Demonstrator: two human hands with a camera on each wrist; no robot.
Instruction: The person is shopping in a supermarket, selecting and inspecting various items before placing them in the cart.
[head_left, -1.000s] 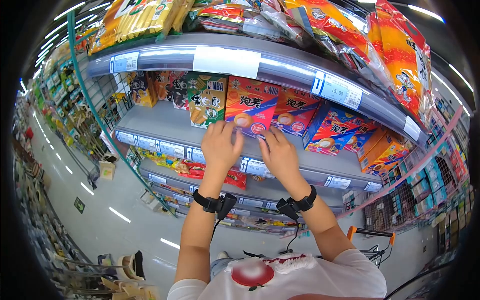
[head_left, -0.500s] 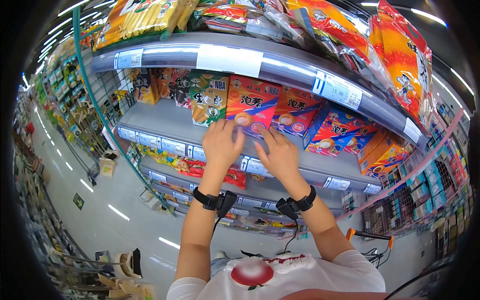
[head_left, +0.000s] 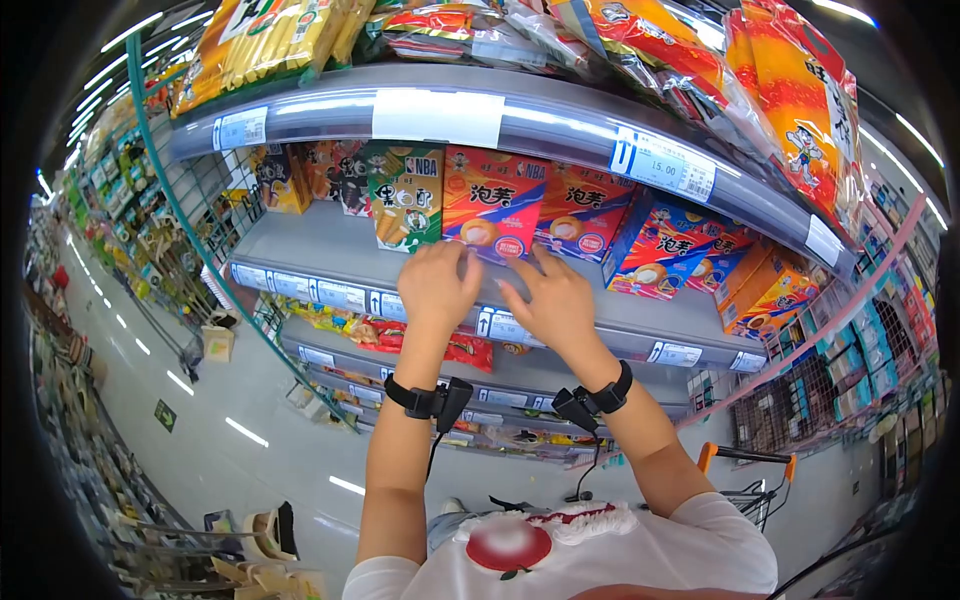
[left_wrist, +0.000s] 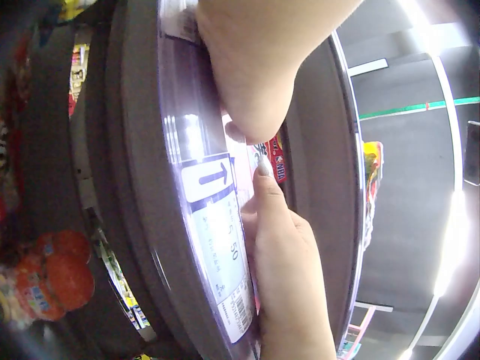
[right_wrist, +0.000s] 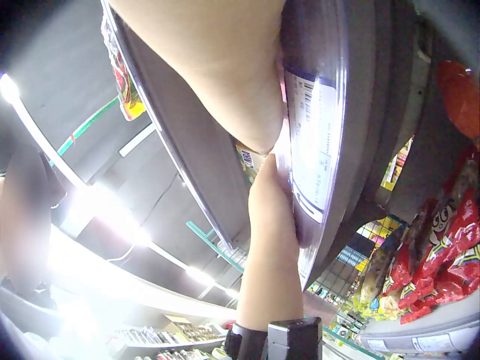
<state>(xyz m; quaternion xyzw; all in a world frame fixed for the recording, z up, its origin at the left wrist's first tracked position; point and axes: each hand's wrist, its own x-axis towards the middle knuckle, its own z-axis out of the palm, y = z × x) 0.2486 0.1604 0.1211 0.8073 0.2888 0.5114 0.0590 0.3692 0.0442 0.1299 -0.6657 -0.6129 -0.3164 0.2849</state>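
My left hand [head_left: 438,284] is at the lower front of a red and purple box [head_left: 493,205], its fingertips by the box's lower left edge. My right hand [head_left: 552,304] lies beside it, fingers extended toward the lower right of the same box. Thumbs point inward, apart from each other. A green box [head_left: 407,196] stands to the left, and a second red box [head_left: 584,208] to the right. Whether the fingertips press the box or only rest near it is hard to tell. In the left wrist view the right hand [left_wrist: 289,270] shows beyond the price strip.
Blue and red boxes [head_left: 660,250] and an orange box [head_left: 768,298] stand farther right on the shelf. Overhead, an upper shelf edge [head_left: 330,105] holds bagged snacks [head_left: 800,130]. Lower shelves carry red packets [head_left: 467,351]. A cart handle [head_left: 748,455] is at lower right.
The shelf and boxes have shifted slightly left in the head view. The right thumb has moved a little away from the box, and both hands remain at its lower front.
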